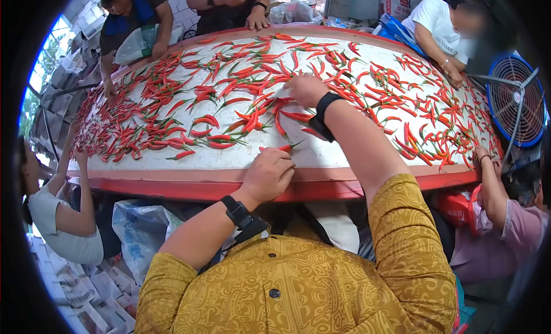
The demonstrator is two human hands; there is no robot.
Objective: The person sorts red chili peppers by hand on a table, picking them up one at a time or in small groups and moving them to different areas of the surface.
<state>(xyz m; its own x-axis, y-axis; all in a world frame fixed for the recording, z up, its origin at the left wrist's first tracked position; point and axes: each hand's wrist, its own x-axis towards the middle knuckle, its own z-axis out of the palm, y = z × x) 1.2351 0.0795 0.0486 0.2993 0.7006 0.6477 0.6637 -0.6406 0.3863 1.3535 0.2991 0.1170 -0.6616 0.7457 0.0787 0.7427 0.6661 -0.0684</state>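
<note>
Many red chili peppers (201, 98) with green stems lie spread over a big round white tabletop with a red rim (201, 187). My left hand (268, 174) rests at the near edge, fingers closed on one red chili (285, 147) whose green stem sticks out to the right. My right hand (307, 90) reaches further in and presses down among the chilies near the table's middle; what its fingers hold is hidden. Both wrists wear black bands, and my sleeves are yellow patterned cloth.
Other people sit around the table: one at the left (57, 213), two at the back (135, 18), one in white at the back right (439, 24), one in pink at the right (505, 219). A blue fan (516, 101) stands at the right. Plastic bags (140, 230) hang below the rim.
</note>
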